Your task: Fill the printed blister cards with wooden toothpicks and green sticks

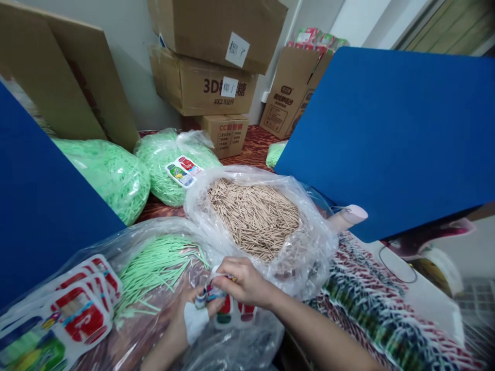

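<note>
My left hand (184,315), with a white wrapping round the base of its thumb, is closed in front of me. My right hand (245,281) meets it, fingers pinched together. Between them is a small white printed packet (217,289) with coloured marks, mostly covered by the fingers. Just below lies a card with red and green bottle pictures (232,312), partly hidden by my right hand. Loose green paper-like sticks (164,268) spread on clear plastic left of my hands. Beyond them, an open clear bag (315,247) holds many thin brown sticks (257,216).
Bottle-print cards (83,309) pile at lower left. Green-filled bags (170,178) stand behind. Stacked cartons (214,85) rise at the back. Blue panels (386,134) flank both sides. Rows of printed cards (371,304) and a pale tube (348,217) lie at right.
</note>
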{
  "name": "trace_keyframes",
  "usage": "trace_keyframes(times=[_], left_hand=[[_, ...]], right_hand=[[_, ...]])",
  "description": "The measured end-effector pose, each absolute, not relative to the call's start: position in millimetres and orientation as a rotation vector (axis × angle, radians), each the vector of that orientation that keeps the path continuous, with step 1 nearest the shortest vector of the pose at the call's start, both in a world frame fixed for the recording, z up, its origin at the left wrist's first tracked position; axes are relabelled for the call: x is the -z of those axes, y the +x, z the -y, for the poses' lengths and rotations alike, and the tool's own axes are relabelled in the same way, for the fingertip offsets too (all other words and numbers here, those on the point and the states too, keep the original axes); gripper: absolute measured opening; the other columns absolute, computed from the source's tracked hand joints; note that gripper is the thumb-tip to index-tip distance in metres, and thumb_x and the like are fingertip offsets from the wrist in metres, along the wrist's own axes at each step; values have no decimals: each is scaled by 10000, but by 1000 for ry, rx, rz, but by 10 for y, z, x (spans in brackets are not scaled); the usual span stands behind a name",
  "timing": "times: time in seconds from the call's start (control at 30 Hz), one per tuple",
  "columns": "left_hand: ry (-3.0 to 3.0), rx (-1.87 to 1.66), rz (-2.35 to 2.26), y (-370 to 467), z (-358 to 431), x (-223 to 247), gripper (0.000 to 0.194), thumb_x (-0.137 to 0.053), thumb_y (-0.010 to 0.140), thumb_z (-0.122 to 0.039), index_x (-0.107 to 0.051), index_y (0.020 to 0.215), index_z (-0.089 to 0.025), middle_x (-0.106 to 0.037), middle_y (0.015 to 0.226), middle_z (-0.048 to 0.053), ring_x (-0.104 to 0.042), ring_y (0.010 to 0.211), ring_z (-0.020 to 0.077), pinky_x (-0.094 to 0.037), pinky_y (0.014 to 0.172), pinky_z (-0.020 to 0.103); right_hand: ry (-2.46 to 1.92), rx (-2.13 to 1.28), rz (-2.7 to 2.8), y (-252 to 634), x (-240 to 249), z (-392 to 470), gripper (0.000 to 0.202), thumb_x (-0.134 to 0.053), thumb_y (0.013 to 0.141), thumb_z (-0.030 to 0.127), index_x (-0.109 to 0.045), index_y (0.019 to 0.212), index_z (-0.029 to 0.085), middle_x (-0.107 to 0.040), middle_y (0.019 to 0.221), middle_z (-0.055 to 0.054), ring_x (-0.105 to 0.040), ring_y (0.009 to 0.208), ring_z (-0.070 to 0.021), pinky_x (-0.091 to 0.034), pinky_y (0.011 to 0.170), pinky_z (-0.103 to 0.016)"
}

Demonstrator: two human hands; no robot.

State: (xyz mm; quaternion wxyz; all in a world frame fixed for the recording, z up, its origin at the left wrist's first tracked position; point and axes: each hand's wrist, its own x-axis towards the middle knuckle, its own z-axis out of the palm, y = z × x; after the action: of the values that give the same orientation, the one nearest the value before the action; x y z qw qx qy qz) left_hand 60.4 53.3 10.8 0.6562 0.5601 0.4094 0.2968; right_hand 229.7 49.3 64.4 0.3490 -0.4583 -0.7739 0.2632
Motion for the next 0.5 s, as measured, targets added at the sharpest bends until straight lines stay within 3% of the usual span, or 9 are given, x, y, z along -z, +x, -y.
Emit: trace_keyframes(times=[0.17,0.33,0.5], left_hand=[[1139,-697,-1052,535,-563,-97,266,-817,540,-321,-665,662,-140,-700,630,29,-623,576,185,-527,567,264],[984,-680,-1059,534,-527,-102,381,-824,538,-398,-692,765,-122,-755,740,88,-677,662,225,-556,630,298],[997,-707,-1055,533,-501,-175,389,-853,493,-373,-696,754,-132,-760,755,86,-685,672,238,-560,630,296]], right_hand=[[-1241,-937,1999,2602,-621,-758,243,-461,942,331,-621,1026,169,-676,858,-29,-621,751,-119,-453,656,-214],[-2014,-207,2034,3034,-564,-1467,298,-335,982,282,-594,1087,179,-657,1023,-67,-592,936,-151,-437,827,-265],[-2238,5,2135,3034,-494,-2171,327,-454,917,352,-625,1070,120,-600,1132,-187,-520,1074,-282,-407,888,-389]])
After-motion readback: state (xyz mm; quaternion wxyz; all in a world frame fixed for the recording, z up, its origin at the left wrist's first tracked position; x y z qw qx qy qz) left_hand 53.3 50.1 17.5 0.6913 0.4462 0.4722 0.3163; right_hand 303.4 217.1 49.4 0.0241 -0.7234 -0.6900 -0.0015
